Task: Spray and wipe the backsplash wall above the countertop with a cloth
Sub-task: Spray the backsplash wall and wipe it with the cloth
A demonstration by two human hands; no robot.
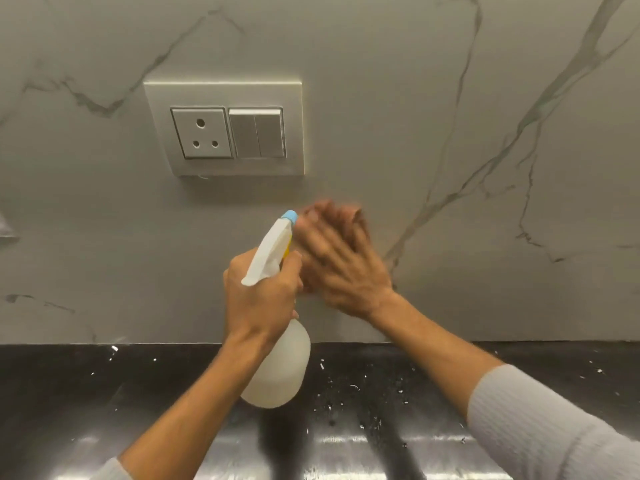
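My left hand (263, 299) grips the neck of a white spray bottle (280, 372) with a blue nozzle tip, pointed up at the grey marble backsplash (433, 133). My right hand (341, 258) is blurred with motion just right of the nozzle, its fingers straight and spread near the wall. No cloth shows in either hand. The bottle's translucent body hangs above the black countertop (104, 393).
A white plate with a three-pin socket and two switches (228, 131) is set in the wall up and left of the hands. Small white specks and droplets lie scattered on the glossy countertop. A pale object (5, 225) pokes in at the left edge.
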